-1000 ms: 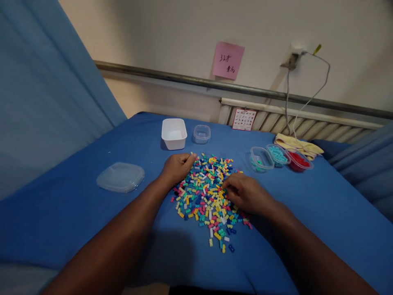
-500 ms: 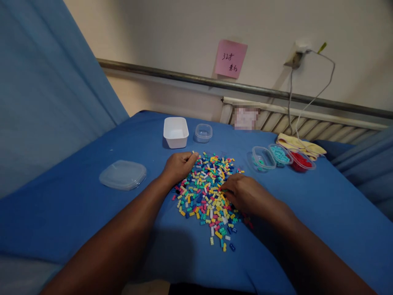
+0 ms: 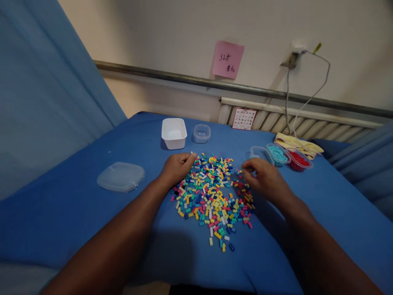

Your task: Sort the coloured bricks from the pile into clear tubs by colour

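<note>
A heap of small coloured bricks [image 3: 211, 194] lies on the blue cloth-covered table [image 3: 92, 213]. My left hand [image 3: 177, 167] rests curled at the heap's upper left edge, fingers folded in against the bricks. My right hand [image 3: 266, 178] hovers at the heap's right side, its fingers pinched together; what it holds is too small to see. It partly hides a clear tub [image 3: 256, 152] with teal bricks. Beside that stand a tub of light blue bricks [image 3: 278, 154] and a tub of red bricks [image 3: 299, 159].
A white tub [image 3: 174, 132] and a small clear tub [image 3: 202, 133] stand behind the heap. A clear lid [image 3: 120, 176] lies at the left. A yellow cloth [image 3: 297, 144] and a cable [image 3: 307, 98] are at the back right. Blue curtain hangs left.
My right hand has lifted off the middle of the heap and moved right and away, towards the clear tubs. My left hand has stayed put.
</note>
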`<act>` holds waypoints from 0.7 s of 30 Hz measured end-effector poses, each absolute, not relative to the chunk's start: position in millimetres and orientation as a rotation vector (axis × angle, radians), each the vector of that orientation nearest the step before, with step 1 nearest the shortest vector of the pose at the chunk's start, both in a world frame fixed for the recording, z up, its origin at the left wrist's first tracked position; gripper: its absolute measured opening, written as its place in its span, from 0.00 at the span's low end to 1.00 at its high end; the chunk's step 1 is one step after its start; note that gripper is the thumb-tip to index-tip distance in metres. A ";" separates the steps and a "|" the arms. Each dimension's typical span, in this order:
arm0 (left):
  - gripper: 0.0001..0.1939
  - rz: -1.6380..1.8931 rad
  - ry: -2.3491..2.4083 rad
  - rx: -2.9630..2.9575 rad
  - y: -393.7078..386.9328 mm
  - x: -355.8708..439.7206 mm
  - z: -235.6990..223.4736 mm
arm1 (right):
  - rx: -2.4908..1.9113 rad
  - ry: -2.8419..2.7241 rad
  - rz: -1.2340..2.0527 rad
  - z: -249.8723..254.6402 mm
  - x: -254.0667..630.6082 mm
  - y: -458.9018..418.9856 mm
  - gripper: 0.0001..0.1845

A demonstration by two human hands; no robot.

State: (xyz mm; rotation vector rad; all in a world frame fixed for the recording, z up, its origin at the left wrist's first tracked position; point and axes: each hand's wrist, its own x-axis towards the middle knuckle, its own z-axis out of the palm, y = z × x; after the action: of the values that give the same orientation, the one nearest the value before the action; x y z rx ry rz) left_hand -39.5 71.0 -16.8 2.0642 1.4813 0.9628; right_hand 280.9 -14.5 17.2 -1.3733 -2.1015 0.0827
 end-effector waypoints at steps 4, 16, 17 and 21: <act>0.30 0.960 1.482 2.064 71.3 -39.3 -15.5 | -1.525 -1.835 -0.198 11.4 326.2 0.6 0.09; 0.30 0.972 1.481 2.059 72.5 -39.1 -15.9 | -1.403 -1.839 -0.166 -1.0 335.1 6.7 0.11; 0.30 0.974 1.482 2.056 72.4 -39.1 -15.6 | -1.324 -1.884 -0.073 1.8 325.3 1.5 0.10; 0.30 0.973 1.505 2.048 71.9 -38.9 -14.7 | -0.844 -2.338 0.351 11.4 276.3 -25.3 0.09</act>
State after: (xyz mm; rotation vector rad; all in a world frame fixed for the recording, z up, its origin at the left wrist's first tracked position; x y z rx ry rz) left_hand -38.9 71.9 -14.7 2.0481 1.5051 0.9729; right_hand 276.3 -25.3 11.4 -0.8436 -2.3380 0.3508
